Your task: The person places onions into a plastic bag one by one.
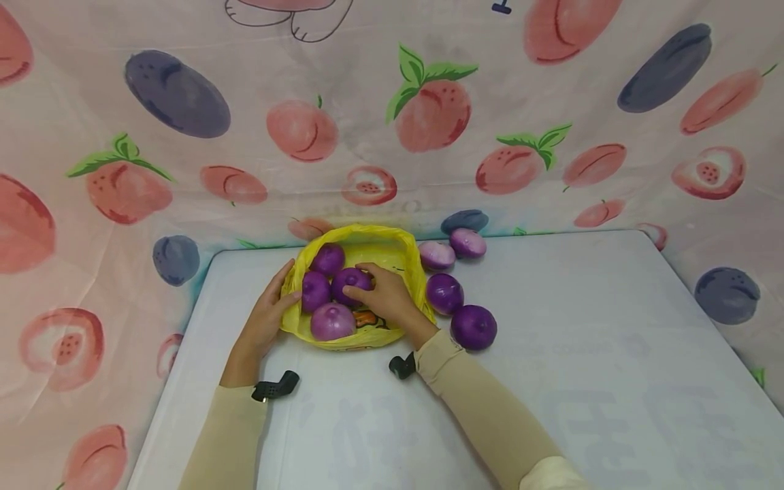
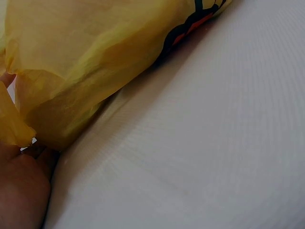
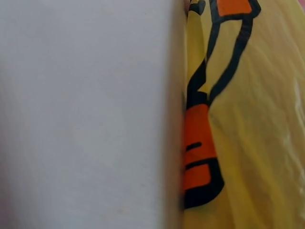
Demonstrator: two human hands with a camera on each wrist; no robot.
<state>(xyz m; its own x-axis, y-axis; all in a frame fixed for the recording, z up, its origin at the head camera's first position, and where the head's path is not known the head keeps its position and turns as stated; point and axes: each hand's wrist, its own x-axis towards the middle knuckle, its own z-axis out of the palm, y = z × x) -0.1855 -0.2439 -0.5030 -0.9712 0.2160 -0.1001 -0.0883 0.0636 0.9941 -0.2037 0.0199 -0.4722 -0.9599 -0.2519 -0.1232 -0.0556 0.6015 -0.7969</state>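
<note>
On the white table, a yellow bag in hand

Beyond the table's far edge, at twelve o'clock, we see a cloth backdrop printed with pink fruit, green leaves and blue-grey plums. Faint marks show on the tabletop towards four.

Taking the bag as our dial, we find the left hand gripping its rim at nine, thumb inside. The right hand reaches in from four, thumb and fingers curled around a purple onion near the centre. Three more onions lie inside, from eleven round to seven; four loose onions lie outside, between two and four.

Fingers hide part of the gripped onion from us. The dim left wrist view cuts that hand off at eight o'clock; the right wrist view shows mostly table and orange-and-black print, so we cannot read the right hand's grip there.
</note>
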